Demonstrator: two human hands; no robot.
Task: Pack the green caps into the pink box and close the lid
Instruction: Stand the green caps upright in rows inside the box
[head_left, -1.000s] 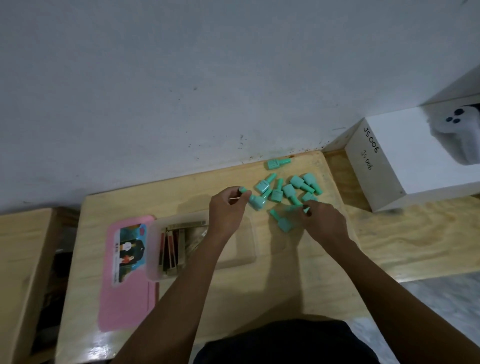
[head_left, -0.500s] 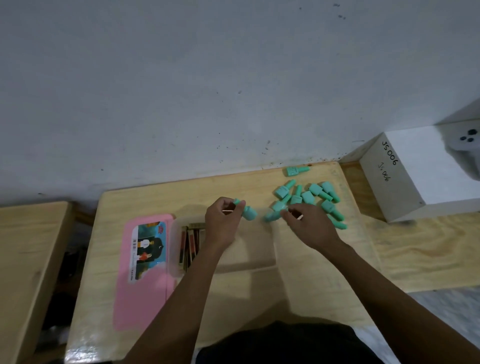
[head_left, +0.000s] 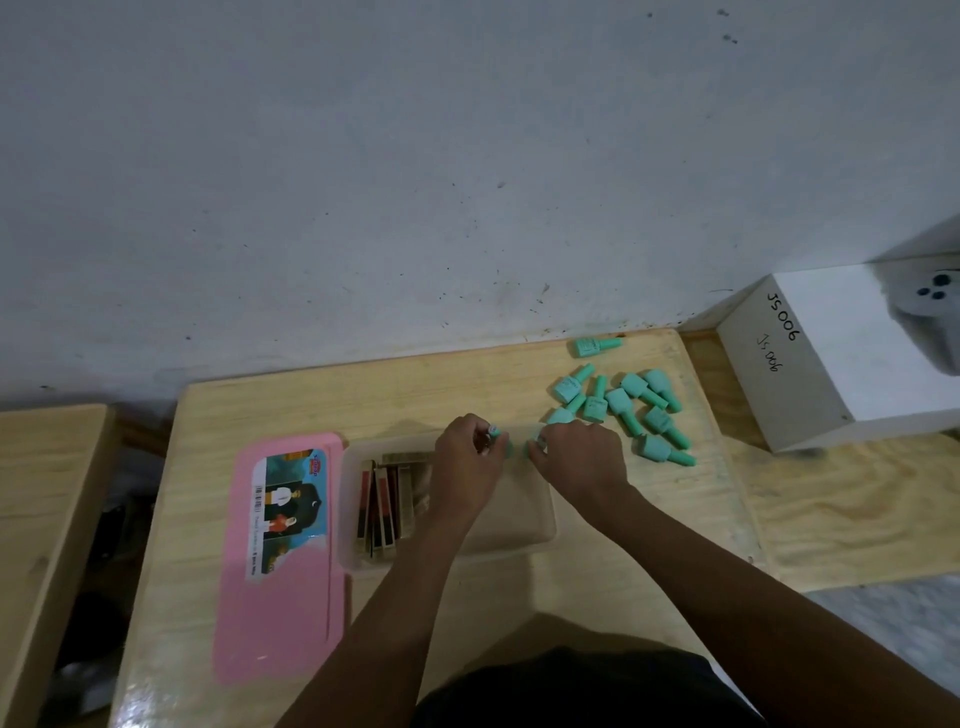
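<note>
Several green caps (head_left: 623, 402) lie in a loose pile on the wooden table's far right, with one more cap (head_left: 596, 346) apart near the wall. The translucent box (head_left: 524, 530) stands open at the table's middle; its pink lid (head_left: 283, 597) lies flat to its left. My left hand (head_left: 467, 465) pinches a green cap (head_left: 496, 432) above the box's far edge. My right hand (head_left: 582, 460) holds another green cap (head_left: 535, 441) right beside it, also over the box's far edge. The fingers hide most of both caps.
Several flat dark and gold packs (head_left: 387, 506) stand on edge in the box's left end. A white box marked JS006 (head_left: 831, 364) sits to the right with a white controller (head_left: 930, 306) on it. The wall runs along the table's far edge. Another wooden surface (head_left: 41, 493) lies left.
Both hands have moved left from the pile, each carrying a green cap, and now meet over the box's far edge. The view has also shifted.
</note>
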